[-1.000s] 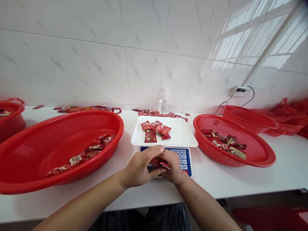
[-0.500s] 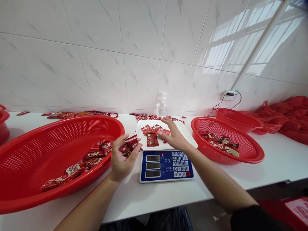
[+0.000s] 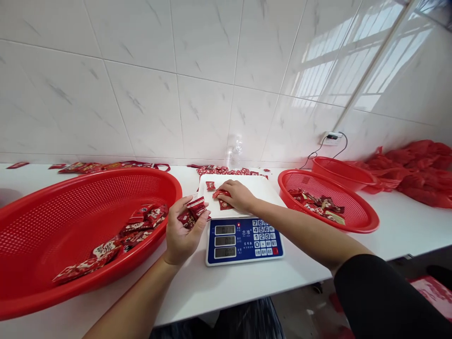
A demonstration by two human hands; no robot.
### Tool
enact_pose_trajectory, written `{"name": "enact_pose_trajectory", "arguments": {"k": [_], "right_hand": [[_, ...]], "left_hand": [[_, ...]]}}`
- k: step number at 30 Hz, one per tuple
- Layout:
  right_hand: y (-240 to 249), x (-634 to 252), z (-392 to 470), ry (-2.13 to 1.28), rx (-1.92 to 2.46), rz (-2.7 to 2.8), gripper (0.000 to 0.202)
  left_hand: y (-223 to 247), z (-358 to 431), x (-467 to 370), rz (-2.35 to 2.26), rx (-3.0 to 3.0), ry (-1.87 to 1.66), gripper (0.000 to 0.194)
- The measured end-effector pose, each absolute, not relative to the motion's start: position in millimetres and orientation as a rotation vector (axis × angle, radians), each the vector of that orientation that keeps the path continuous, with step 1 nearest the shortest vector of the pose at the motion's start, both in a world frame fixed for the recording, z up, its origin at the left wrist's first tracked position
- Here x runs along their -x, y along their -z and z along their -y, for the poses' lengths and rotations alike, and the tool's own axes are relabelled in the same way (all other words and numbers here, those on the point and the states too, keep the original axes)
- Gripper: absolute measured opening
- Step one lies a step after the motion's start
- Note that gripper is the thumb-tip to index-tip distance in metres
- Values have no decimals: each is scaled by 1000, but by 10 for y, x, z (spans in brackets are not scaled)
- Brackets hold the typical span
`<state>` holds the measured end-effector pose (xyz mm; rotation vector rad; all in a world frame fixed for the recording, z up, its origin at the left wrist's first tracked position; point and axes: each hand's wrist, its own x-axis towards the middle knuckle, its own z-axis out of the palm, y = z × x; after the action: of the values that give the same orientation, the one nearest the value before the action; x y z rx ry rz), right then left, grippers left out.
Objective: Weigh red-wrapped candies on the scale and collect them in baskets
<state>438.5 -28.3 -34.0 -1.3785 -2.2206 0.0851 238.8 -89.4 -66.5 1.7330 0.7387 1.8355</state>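
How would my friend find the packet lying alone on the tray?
Find the blue-fronted scale between two red baskets. On its white tray, look far left. The small red packet there lies alone, while its neighbours bunch at the right hand.

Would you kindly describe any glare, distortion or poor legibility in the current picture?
Head view: glare on the wall at upper right; head view: left basket looks stretched toward the edge; head view: digits on the displays are faint.
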Motion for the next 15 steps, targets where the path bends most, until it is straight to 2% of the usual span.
{"name": "enact_pose_trajectory", "arguments": {"k": [5,9,15], "right_hand": [[288,-4536,134,-78,1373,1991,24],[84,-4909,88,-66,1400,1733,36],[-151,-6097,498,103,1468,1418,50]], "left_hand": [[678,857,-2372,-745,-1716,-1844,53],[681,823,-2371,-749,-1695,-1841,53],[655,809,-2421,-739,-1646,-1845,53]]}}
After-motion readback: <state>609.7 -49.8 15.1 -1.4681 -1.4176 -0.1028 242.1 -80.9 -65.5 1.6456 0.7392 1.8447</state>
